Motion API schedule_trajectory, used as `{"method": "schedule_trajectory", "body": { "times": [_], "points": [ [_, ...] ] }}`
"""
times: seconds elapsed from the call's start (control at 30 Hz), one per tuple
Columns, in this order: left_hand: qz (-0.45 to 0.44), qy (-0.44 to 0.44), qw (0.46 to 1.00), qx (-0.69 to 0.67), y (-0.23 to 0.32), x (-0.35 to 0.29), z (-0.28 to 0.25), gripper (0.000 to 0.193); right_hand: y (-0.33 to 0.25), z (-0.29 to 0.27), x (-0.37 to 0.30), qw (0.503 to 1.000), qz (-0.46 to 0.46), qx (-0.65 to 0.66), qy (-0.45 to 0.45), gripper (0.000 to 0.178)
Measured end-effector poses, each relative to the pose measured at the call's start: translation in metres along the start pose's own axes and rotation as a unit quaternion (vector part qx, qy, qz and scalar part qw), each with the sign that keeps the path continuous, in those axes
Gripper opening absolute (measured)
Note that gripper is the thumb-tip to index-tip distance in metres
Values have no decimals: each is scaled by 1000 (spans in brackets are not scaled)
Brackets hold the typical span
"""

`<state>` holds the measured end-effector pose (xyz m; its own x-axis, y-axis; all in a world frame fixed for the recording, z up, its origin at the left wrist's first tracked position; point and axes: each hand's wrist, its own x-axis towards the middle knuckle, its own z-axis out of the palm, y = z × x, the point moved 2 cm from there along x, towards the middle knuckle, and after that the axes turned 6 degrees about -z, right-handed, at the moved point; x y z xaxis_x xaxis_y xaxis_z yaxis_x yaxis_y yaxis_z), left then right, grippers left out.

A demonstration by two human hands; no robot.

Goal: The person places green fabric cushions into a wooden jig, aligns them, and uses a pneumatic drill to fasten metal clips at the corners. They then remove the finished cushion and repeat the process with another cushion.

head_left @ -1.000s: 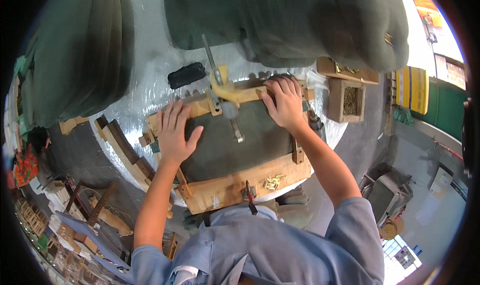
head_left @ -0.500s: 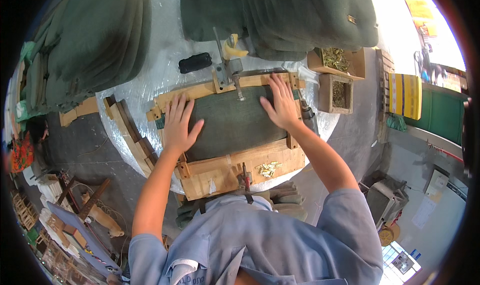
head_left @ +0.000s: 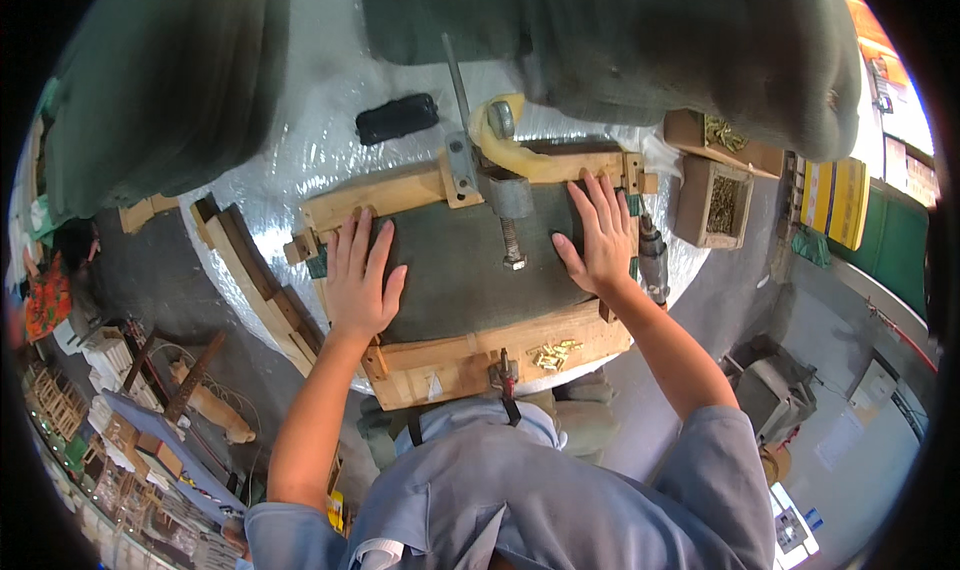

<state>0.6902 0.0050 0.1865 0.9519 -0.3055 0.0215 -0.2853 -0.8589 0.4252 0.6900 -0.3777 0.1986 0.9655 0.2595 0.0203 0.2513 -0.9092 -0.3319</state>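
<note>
A dark green cloth-covered panel [head_left: 470, 270] lies flat inside a wooden frame jig [head_left: 390, 202]. On its left end rests my left hand [head_left: 360, 280], flat with fingers stretched out. My right hand [head_left: 600, 235] lies spread on the right end, fingertips near the far rail. Neither hand grips anything. Between them, a metal clamp [head_left: 505, 195] with a threaded bolt sticks out over the panel from the far rail, and a yellow band loops round it. Several small brass-coloured pieces [head_left: 555, 355] lie on the jig's near board, beside a small red-handled clamp [head_left: 505, 375].
Stacks of green panels stand at the far left [head_left: 170, 90] and far right [head_left: 640, 50]. A black case [head_left: 397, 120] lies beyond the jig. Rightward are a power tool [head_left: 652, 255] and a wooden box [head_left: 712, 205] of small brass parts. Wooden strips [head_left: 255, 275] lie leftward.
My view has shifted, and the clamp and far stacks appear larger and nearer. Both hands stay flat on the panel's ends, the right one a little lower in the picture.
</note>
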Motion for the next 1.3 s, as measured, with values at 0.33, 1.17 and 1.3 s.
{"method": "schedule_trajectory", "body": {
  "times": [0.33,1.17,1.3],
  "points": [
    [-18,31,999,-31,7,11,-16,50,-9,-6,3,998,-28,6,47,68],
    [-7,61,998,-31,0,-2,-9,47,-20,-41,43,977,142,87,-136,55],
    [-15,85,996,-5,-6,-3,-1,46,-116,-129,136,877,17,434,205,44]
  ]
}}
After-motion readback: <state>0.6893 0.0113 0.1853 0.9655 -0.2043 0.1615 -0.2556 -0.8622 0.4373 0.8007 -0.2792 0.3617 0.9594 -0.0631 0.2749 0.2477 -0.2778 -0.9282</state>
